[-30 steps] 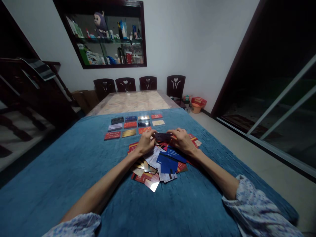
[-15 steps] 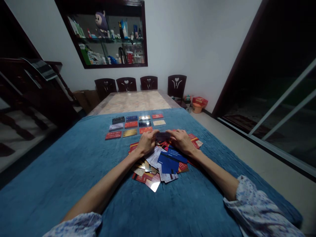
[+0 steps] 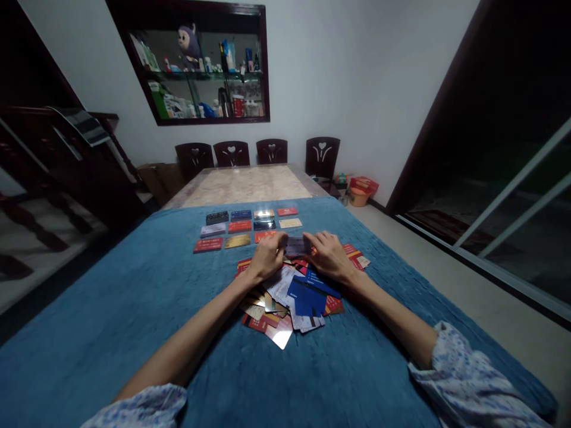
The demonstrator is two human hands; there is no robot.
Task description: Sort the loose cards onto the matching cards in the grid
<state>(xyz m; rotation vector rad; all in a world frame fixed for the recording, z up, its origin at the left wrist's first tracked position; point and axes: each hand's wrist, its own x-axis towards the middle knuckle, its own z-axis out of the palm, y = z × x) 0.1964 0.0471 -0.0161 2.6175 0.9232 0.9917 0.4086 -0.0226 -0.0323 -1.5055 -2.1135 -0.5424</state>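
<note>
Between my left hand [image 3: 267, 257] and my right hand [image 3: 329, 255] is a greyish-purple card [image 3: 297, 245], gripped at its two short ends and tilted up. I cannot tell whether it is one card or a thin stack. Beneath my hands lies a loose heap of cards: blue cards [image 3: 307, 294], pale lilac cards [image 3: 281, 284], red cards [image 3: 352, 252] and a shiny pinkish card [image 3: 282, 334]. Beyond the left hand, small card stacks stand in rows, among them a gold stack [image 3: 238, 241], a red stack [image 3: 208, 244] and a lilac stack [image 3: 213, 230]. My left hand partly hides an orange-red stack [image 3: 259, 237].
A blue cloth [image 3: 134, 297] covers the near part of the table; the bare marbled tabletop [image 3: 250, 181] shows at the far end. Dark wooden chairs [image 3: 322, 156] stand behind it. An orange bucket [image 3: 359, 197] is on the floor to the right.
The card between my hands has tipped up, so more of its face shows. Both hands hold nearly the same place over the heap; the whole view has shifted slightly.
</note>
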